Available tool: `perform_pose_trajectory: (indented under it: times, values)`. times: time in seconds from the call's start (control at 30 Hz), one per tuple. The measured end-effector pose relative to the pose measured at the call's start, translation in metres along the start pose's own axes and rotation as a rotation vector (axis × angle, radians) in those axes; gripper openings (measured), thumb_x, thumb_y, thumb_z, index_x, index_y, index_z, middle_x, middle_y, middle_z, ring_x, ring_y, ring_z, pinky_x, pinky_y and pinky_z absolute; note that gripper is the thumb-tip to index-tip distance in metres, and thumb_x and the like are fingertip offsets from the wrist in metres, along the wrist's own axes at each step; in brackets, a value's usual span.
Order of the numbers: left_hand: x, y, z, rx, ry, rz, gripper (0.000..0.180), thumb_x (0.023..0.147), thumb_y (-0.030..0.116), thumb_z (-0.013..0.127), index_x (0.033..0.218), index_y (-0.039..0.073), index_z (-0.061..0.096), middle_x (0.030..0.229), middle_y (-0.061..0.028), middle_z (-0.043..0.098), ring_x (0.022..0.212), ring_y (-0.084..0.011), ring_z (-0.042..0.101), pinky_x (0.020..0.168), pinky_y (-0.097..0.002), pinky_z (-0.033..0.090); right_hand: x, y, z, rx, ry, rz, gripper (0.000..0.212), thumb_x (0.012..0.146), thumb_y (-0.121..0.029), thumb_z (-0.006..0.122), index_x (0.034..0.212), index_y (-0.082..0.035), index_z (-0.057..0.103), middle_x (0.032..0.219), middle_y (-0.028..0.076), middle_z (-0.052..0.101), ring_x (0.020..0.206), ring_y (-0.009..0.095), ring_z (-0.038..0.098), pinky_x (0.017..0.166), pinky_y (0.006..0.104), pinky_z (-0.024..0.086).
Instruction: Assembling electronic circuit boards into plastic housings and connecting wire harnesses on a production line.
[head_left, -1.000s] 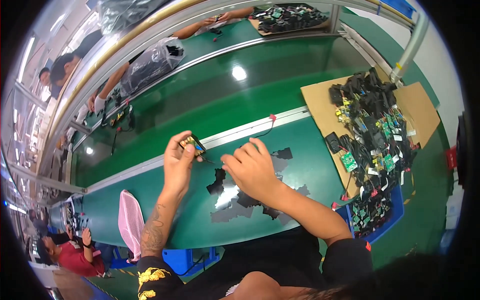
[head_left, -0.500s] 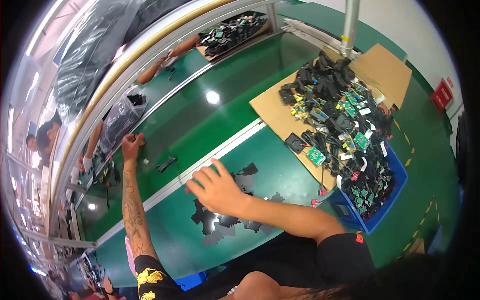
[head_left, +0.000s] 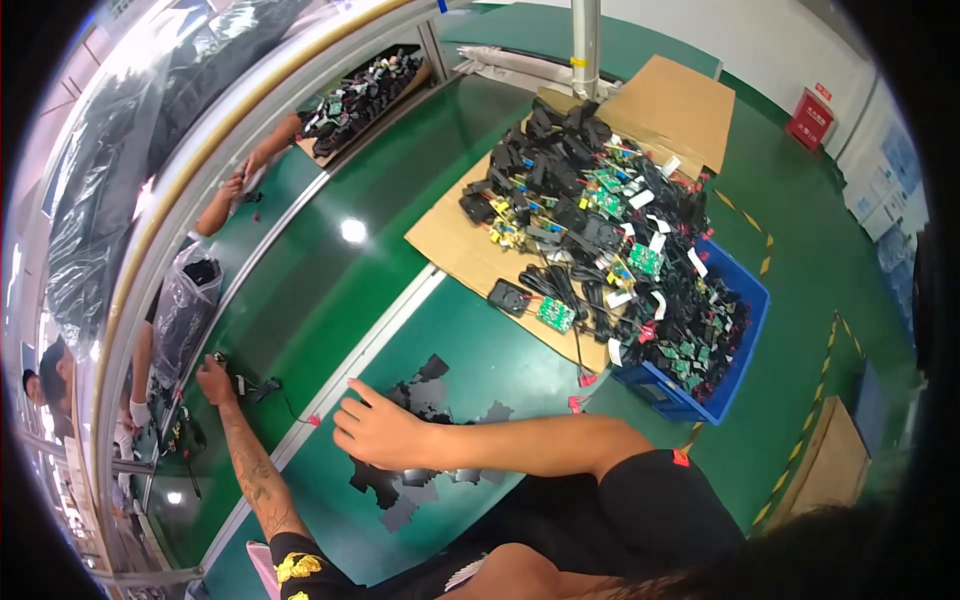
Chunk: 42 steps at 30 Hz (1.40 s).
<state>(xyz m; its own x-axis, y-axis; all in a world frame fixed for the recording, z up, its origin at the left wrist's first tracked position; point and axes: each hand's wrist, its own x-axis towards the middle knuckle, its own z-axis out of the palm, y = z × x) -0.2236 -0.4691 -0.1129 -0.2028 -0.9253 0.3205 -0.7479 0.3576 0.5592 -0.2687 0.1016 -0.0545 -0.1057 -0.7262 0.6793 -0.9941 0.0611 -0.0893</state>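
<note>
My left hand point(head_left: 213, 382) reaches across the green belt point(head_left: 300, 300) toward its far rail. Its fingers are closed, with a small dark bit at the tips that I cannot make out. Close beside it on the belt lies a black cable bundle point(head_left: 262, 389); a thin lead runs from it to a red connector point(head_left: 314, 421) at the near rail. My right hand point(head_left: 380, 430) hovers over the near table edge, thumb spread and fingers loosely bent, holding nothing. Under and beyond it are black and grey flat, jagged patches point(head_left: 428, 398) on the table, partly hidden by my forearm.
Circuit boards with black cases and cables point(head_left: 600, 220) are heaped on cardboard point(head_left: 450, 235) at the right, beside a full blue crate point(head_left: 735, 375). Across the belt are other people's hands point(head_left: 235, 190), a bagged bundle point(head_left: 187, 310) and another parts pile point(head_left: 365, 100).
The view has swung right, shifting the scene leftward. My left hand is now lower in the picture, close to the cable bundle. My right hand's fingers have drawn closer together.
</note>
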Motion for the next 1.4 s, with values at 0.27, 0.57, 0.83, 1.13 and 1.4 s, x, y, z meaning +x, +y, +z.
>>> perform_pose_trajectory:
  times: [0.27,0.57,0.83,1.13,1.4]
  values:
    - [-0.231,0.118,-0.069,-0.559,-0.413,0.584,0.023,0.106,0.014,0.062,0.122,-0.002,0.068,0.117,-0.0103,0.071,0.115,-0.023,0.065,0.102,-0.0353,0.05,0.003,0.012,-0.012,-0.035,0.046,0.075,0.027,0.074,-0.026,0.079,0.092,-0.007,0.07,0.094,0.01,0.066,0.096,0.03,0.064,0.111,0.0526,0.045]
    - [-0.402,0.085,-0.186,-0.483,-0.434,0.883,0.011,0.098,0.009,0.065,0.099,0.0,0.071,0.103,-0.0147,0.074,0.112,-0.0387,0.067,0.103,-0.0483,0.051,-0.05,0.06,-0.147,-0.125,0.113,0.381,0.016,0.085,-0.019,0.082,0.095,-0.008,0.076,0.097,0.011,0.075,0.09,0.032,0.072,0.08,0.0453,0.058]
    - [-0.405,0.096,-0.179,-0.572,-0.459,0.906,0.007,0.089,-0.002,0.068,0.095,0.001,0.072,0.098,-0.013,0.075,0.104,-0.0364,0.07,0.095,-0.0472,0.055,-0.158,0.085,-0.168,-0.535,0.015,0.809,0.047,0.08,-0.021,0.091,0.121,-0.006,0.073,0.118,0.013,0.07,0.11,0.036,0.067,0.093,0.0465,0.054]
    - [-0.412,0.09,-0.177,-0.606,-0.472,0.824,0.007,0.09,-0.002,0.068,0.095,-0.001,0.071,0.098,-0.0137,0.075,0.105,-0.0365,0.069,0.095,-0.0463,0.055,-0.183,0.087,-0.194,0.109,0.541,0.933,0.036,0.112,-0.012,0.058,0.145,-0.001,0.051,0.113,0.01,0.068,0.09,0.014,0.066,0.075,0.0268,0.056]
    - [-0.412,0.086,-0.186,-0.621,-0.491,0.772,0.007,0.093,-0.001,0.067,0.098,-0.002,0.071,0.099,-0.0153,0.074,0.106,-0.0365,0.069,0.096,-0.046,0.054,-0.2,0.112,-0.264,0.206,0.977,0.96,0.03,0.117,-0.026,0.05,0.139,-0.007,0.049,0.086,0.002,0.055,0.058,0.006,0.041,0.049,0.0233,0.032]
